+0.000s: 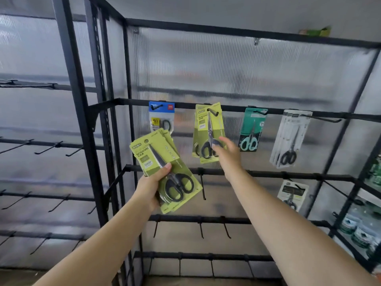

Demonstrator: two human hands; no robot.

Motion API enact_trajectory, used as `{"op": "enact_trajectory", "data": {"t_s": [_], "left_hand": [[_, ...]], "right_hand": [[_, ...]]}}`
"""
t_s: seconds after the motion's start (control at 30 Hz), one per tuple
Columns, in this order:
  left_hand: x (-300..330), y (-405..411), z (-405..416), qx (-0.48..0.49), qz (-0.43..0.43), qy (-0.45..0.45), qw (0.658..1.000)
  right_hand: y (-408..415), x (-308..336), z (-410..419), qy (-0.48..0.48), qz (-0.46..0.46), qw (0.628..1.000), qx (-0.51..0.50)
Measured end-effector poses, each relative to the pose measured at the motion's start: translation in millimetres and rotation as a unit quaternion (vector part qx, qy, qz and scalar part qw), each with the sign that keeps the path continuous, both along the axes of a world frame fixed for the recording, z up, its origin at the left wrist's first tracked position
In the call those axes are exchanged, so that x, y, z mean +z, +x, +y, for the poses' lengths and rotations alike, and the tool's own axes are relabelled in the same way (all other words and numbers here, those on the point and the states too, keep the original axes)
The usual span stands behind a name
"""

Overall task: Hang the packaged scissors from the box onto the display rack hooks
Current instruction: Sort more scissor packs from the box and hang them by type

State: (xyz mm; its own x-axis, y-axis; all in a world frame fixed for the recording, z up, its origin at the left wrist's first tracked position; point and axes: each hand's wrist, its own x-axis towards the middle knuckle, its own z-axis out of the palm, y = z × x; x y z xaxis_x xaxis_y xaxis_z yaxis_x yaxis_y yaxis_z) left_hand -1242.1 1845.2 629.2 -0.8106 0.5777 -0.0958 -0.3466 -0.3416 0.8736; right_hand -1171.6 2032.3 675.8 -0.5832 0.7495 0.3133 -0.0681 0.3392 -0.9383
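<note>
1. Left hand grips a stack of green scissor packs, thumb pressed across the front card just above the black handles, fingers behind; the stack tilts left and sits below the upper rail.
2. Right hand is extended, fingers loose, fingertips at the lower edge of the hung green packs; whether they pinch the card cannot be told.
3. Those packs hang from a hook on the black rack.
4. Blue pack, teal pack and white packs hang on the same rail.
</note>
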Motion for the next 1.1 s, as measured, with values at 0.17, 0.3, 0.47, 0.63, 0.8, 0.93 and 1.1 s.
{"op": "enact_trajectory", "data": {"t_s": [0.17, 0.3, 0.47, 0.63, 0.8, 0.93, 1.1], "left_hand": [[3.4, -4.4, 4.5, -0.002, -0.019, 0.011, 1.0], [4.9, -4.9, 10.2, -0.007, -0.016, 0.018, 1.0], [6.0, 5.2, 21.5, -0.022, -0.047, 0.027, 0.998], [3.1, 16.8, 28.2, -0.042, -0.064, 0.049, 0.996], [0.0, 18.8, 30.6, -0.044, -0.09, 0.079, 0.992], [-1.8, 19.8, 30.7, 0.006, -0.109, 0.093, 0.99], [-2.2, 11.9, 26.2, 0.056, -0.092, 0.089, 0.99]], "right_hand": [[-7.0, 13.0, 9.9, -0.069, -0.13, 0.985, 0.095], [6.2, 3.4, -16.2, -0.009, -0.134, 0.982, 0.132], [26.0, -28.2, -60.7, 0.104, -0.086, 0.974, 0.182], [31.5, -46.6, -70.8, 0.074, 0.037, 0.995, 0.06], [34.0, -48.1, -73.9, 0.051, 0.127, 0.99, 0.035], [35.3, -46.5, -77.2, 0.037, 0.198, 0.978, 0.047], [36.1, -35.2, -62.1, -0.027, 0.284, 0.959, 0.002]]}}
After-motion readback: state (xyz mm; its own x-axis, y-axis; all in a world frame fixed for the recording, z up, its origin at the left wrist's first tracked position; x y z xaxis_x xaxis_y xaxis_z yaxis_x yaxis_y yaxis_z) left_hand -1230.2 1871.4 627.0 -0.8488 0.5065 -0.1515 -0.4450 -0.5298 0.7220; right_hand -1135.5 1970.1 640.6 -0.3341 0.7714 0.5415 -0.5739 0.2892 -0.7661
